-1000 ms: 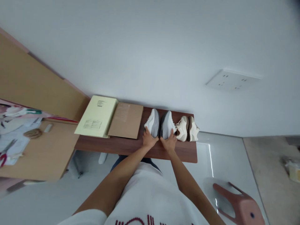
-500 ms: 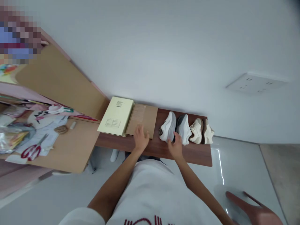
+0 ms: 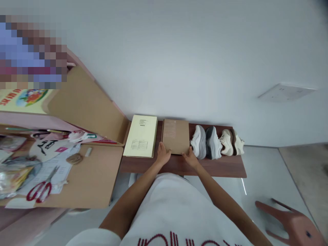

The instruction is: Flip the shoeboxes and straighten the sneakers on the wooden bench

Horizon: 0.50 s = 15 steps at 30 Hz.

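Head cam: both hands had left the grey-white sneakers; left hand & right hand now clamped the flat brown cardboard box's near corners on the dark wooden shelf, so box was next.

A single head-worn camera looks steeply down from above the wearer's white shirt, facing a pale wall. A long dark-brown wooden bench sits mid-frame at arm's reach; a light-brown desk fills the left edge, glossy floor the right.
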Motion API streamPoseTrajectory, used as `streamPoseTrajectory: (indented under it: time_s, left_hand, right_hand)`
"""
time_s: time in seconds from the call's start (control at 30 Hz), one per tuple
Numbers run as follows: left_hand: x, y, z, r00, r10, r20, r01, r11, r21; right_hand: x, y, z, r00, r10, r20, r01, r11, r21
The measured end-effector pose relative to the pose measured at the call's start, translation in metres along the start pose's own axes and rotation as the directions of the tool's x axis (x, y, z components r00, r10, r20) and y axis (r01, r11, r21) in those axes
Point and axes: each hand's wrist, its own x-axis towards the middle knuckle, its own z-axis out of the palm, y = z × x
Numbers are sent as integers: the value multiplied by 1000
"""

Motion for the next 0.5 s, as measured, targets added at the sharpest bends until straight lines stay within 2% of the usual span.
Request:
streamPoseTrajectory:
  time_s: [0.1, 0.2, 0.27, 0.33, 0.43, 0.5]
  left_hand:
    - [-6, -17, -39, 992, 124, 22, -121, 987, -104]
    - [-14, -49, -89, 985, 163, -62, -174, 957, -233]
    - [-17, -77, -122, 977, 136, -163, -172, 958, -231]
    - [-15, -106, -150, 962, 90, -258, -140, 973, -182]
    - [-1, -144, -177, 959, 10, -282, -55, 987, -151]
    - [13, -160, -186, 970, -20, -244, -14, 991, -137]
  right_hand:
    - [-8, -24, 4, 980, -105, -171, 88, 991, -103]
    - [-29, -54, 24, 924, -286, -253, 245, 952, -181]
    - [-46, -73, 49, 912, -358, -199, 332, 931, -151]
    - [-59, -89, 82, 918, -388, -87, 382, 921, -78]
    - [-63, -105, 134, 943, -326, 67, 325, 945, 24]
    - [-55, -112, 162, 967, -241, 86, 239, 970, 31]
